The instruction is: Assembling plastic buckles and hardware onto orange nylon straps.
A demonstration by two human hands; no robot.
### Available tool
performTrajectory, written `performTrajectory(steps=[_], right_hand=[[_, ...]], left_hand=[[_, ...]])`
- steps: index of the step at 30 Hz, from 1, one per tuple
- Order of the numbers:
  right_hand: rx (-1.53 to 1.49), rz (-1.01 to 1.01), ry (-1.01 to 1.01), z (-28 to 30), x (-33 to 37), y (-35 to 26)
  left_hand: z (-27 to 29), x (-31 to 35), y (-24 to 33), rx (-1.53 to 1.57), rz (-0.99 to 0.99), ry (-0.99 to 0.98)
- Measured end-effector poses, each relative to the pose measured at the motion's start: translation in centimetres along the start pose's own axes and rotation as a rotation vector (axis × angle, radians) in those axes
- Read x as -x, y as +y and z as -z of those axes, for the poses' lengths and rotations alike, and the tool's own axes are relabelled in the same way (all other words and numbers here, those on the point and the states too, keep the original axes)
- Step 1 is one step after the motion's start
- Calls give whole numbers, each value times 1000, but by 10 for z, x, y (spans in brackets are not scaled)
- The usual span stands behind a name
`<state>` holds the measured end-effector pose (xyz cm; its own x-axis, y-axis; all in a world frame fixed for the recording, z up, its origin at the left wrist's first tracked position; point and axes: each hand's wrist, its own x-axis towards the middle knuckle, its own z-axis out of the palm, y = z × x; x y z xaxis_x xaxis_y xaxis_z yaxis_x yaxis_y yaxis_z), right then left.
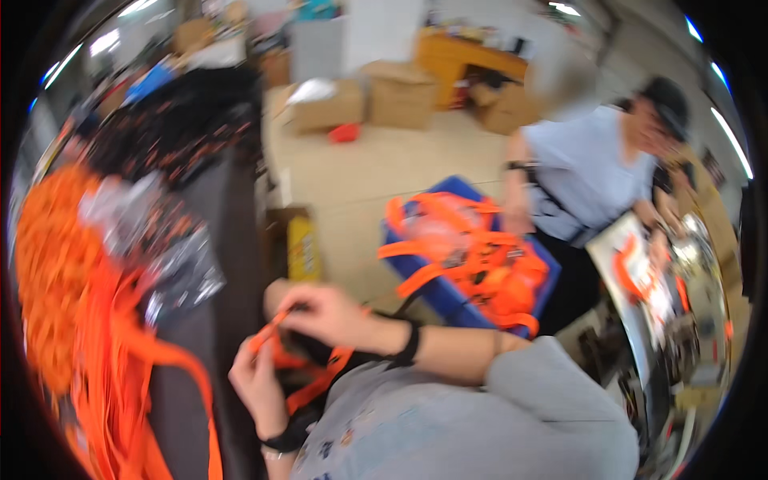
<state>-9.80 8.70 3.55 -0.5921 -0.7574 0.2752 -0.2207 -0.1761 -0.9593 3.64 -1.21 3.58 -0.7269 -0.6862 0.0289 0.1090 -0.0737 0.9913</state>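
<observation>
Over my lap I hold an orange strap [268, 331] between both hands; motion smears the finer detail. My left hand [260, 384] pinches it from below, fingers closed. Just above, my right hand [324, 316] is closed on the strap's upper end, where a small black piece [298, 306] shows; I cannot tell what kind of fitting that is. More orange strap [320, 380] hangs beneath my hands across dark cloth. To my left, a long bundle of orange straps [108, 376] lies on a dark table [188, 376].
An orange heap [56, 272], clear plastic bags [184, 268] and a black pile [180, 120] cover parts of the table. A blue crate [436, 300] of orange straps stands right of my hands. Beside it a co-worker [588, 160] sits at a bright worktable. Cardboard boxes [400, 96] stand behind.
</observation>
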Motion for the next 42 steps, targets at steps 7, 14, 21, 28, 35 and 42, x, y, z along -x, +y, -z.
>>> performTrajectory(steps=[7,14,21,28,35,42], right_hand=[[-188,-291,-84,4,-22,-2],[-225,-351,-228,-10,-41,5],[58,-24,-392,-33,-52,12],[24,11,-597,-37,-61,14],[-181,-70,-636,-21,-63,36],[-181,-52,-585,-11,-64,45]], left_hand=[[33,-16,-18,169,69,-106],[38,-19,-16,266,134,-103],[42,-11,-24,87,9,50],[38,6,-19,-3,90,249],[16,1,-6,118,212,349],[7,-8,-17,-84,138,346]])
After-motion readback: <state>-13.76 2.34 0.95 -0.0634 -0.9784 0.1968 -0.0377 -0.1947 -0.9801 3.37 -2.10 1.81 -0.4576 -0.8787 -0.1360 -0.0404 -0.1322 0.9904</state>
